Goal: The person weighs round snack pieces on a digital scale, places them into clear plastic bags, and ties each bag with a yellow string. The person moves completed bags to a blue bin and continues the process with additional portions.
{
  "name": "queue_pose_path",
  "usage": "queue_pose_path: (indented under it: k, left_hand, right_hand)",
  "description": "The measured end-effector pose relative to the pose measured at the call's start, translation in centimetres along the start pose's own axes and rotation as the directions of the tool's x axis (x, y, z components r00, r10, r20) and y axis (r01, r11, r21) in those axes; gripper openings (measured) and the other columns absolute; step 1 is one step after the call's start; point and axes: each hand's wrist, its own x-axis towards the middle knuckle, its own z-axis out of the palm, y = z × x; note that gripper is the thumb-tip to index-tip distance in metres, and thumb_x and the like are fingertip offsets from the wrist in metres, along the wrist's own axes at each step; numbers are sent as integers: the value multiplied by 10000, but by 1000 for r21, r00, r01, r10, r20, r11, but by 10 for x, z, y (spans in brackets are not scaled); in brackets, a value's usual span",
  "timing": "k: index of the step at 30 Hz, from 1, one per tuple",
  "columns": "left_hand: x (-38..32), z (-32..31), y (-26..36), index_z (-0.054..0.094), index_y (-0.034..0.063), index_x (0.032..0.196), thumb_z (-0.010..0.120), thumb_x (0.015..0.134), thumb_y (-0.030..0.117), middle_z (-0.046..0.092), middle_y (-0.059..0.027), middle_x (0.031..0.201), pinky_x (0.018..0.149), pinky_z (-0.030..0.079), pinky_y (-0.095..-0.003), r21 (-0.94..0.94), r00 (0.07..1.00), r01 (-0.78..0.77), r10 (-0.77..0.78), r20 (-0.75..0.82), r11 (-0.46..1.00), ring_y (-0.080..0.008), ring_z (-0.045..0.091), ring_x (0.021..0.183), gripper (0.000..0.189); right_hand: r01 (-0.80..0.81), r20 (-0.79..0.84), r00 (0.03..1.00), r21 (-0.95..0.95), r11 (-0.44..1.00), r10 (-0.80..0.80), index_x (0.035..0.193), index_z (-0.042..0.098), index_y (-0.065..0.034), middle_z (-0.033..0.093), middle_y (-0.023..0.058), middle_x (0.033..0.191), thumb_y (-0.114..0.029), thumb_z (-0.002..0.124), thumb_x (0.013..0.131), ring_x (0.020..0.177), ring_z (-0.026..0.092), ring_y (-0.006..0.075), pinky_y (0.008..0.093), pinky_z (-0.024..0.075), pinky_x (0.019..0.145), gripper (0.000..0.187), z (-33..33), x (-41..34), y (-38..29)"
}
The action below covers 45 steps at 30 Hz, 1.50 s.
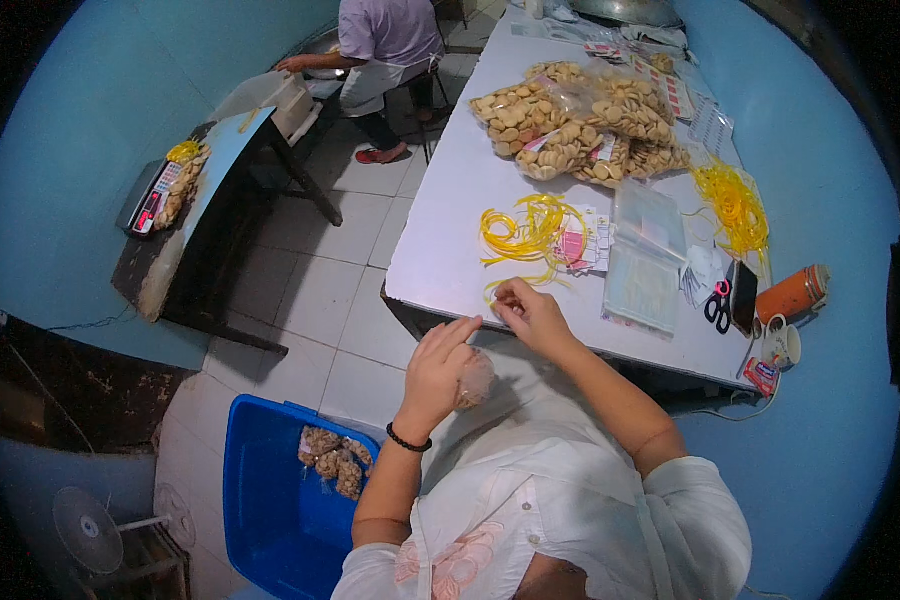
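Note:
My left hand is at the table's front edge, with its fingers stretched forward and its palm around a small clear bag of brown pieces. Part of that bag is hidden behind the hand. Fingertips of my right hand pinch a thin yellow ribbon just over the edge. Beyond lies a loose coil of yellow ribbons, partly over printed cards with pink areas. To their right rests a stack of clear plastic bags.
Large bags of round biscuits pile up farther back on the white table. Scissors, a mug and more ribbon lie right. A blue bin holds small filled bags. A scale and a seated co-worker are left.

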Motion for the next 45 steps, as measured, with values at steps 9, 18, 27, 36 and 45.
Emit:
queue_pose_path:
  k: [9, 18, 27, 36, 45]
  left_hand:
    - [22, 17, 16, 584, 59, 876, 631, 788, 122, 595, -98, 1235, 967, 441, -469, -95, 976, -143, 156, 148, 985, -311, 601, 1043, 118]
    - [60, -32, -11, 600, 30, 949, 550, 881, 116, 572, -154, 900, 716, 493, -405, -153, 993, 48, -31, 110, 987, -359, 592, 826, 121]
    - [99, -45, 35, 550, -2, 829, 493, 1003, 249, 548, -106, 707, 608, 424, -354, -455, 949, 221, -299, -105, 862, -250, 519, 638, 311]
    - [116, -68, 25, 595, -13, 826, 473, 1007, 286, 541, -148, 725, 606, 442, -363, 28, 979, 48, -41, -202, 998, -150, 526, 661, 371]
    - [103, -81, 11, 529, 34, 727, 446, 1027, 434, 481, 21, 662, 554, 363, -264, -681, 962, 269, -162, 217, 681, -77, 437, 637, 507]
  right_hand:
    - [267, 126, 956, -13, 964, -263, 900, 637, -10, 664, 127, 822, -82, 675, 828, 770, 643, 313, 383, 514, 712, 109, -36, -49, -46]
    - [-141, 376, 920, 63, 988, 107, 704, 533, -10, 514, 18, 636, -167, 617, 915, 594, 486, 130, 311, 398, 572, 276, -83, -47, -38]
    - [-379, 665, 731, 583, 719, -153, 811, 612, -36, 522, -44, 685, -250, 599, 948, 648, 475, 74, 247, 412, 601, 254, 7, -58, -73]
    - [4, 228, 965, 480, 877, -129, 696, 518, -28, 426, -85, 668, -132, 614, 926, 645, 372, 26, 239, 321, 559, 270, -69, -28, -81]
    - [37, 130, 987, 397, 917, -96, 743, 585, -53, 458, -60, 682, -103, 591, 931, 670, 430, 58, 258, 376, 588, 195, -68, 15, -100]
